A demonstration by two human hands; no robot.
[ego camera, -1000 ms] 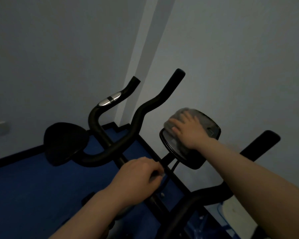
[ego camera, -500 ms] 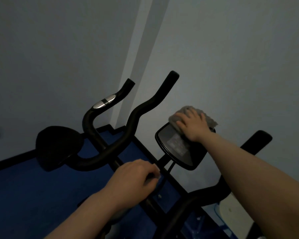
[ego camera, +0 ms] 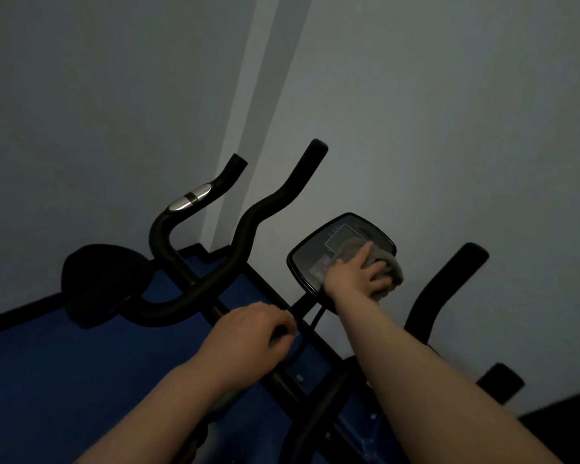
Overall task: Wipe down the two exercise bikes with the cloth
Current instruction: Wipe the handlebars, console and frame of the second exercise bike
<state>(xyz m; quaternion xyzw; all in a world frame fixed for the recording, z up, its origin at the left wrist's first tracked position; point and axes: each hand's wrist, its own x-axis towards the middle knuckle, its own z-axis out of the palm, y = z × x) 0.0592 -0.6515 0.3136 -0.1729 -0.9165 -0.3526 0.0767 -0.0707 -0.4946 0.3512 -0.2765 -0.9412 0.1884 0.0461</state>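
Wiping the console of the near exercise bike. Your right hand (ego camera: 357, 277) presses the grey cloth (ego camera: 380, 262) flat against the console (ego camera: 318, 259), fingers curled over the bunched fabric and gripping it; half a second ago the same hand and cloth sat at the panel's upper edge, and they have since swept down to its lower right, leaving the display window uncovered. This suggests the screen face is nearly covered, with the handlebars (ego camera: 248, 226) likely next. Your left hand (ego camera: 248, 339) remains clenched round the frame bar (ego camera: 310, 336) below the console, steadying the machine. The second bike's saddle (ego camera: 104, 283) lies to the left, by the blue floor (ego camera: 64, 363), apparently not yet wiped.
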